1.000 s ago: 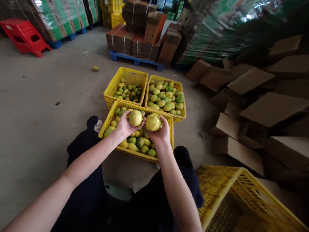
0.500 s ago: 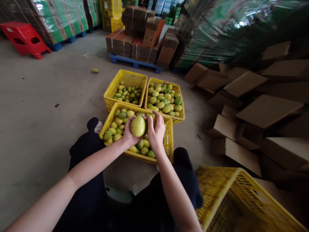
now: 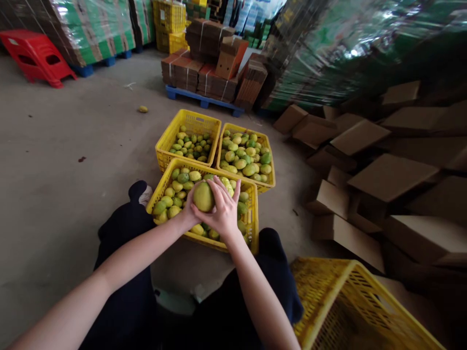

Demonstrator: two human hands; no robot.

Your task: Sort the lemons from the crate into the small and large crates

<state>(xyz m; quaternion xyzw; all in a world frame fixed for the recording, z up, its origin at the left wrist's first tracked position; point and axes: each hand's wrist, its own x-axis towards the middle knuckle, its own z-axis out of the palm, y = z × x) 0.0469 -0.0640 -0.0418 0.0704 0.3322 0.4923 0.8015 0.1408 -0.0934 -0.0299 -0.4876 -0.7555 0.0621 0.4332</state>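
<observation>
Between my hands is a large, rounded yellow-green fruit (image 3: 203,197), held above the front yellow crate (image 3: 257,218). My left hand (image 3: 189,212) is closed around its left and lower side, partly hidden by the fruit. From the right, my right hand (image 3: 224,210) grips the same fruit, thumb low and fingers over its upper right side, with some fingers spread. More yellow and green fruits (image 3: 173,199) fill the crate below. Another yellow fruit (image 3: 228,185) shows just behind my right fingers; whether they touch it I cannot tell.
Beyond stand two more fruit crates, one at left (image 3: 188,115) and one at right (image 3: 272,177). An empty-looking yellow crate (image 3: 328,287) tilts beside my right leg. Cardboard boxes (image 3: 394,177) are heaped at right. A red stool (image 3: 36,56) and a loaded blue pallet (image 3: 204,101) stand farther back.
My right hand has moved left and closed onto the fruit in my left hand. The fruit has turned and sits slightly farther left. The view has shifted a little.
</observation>
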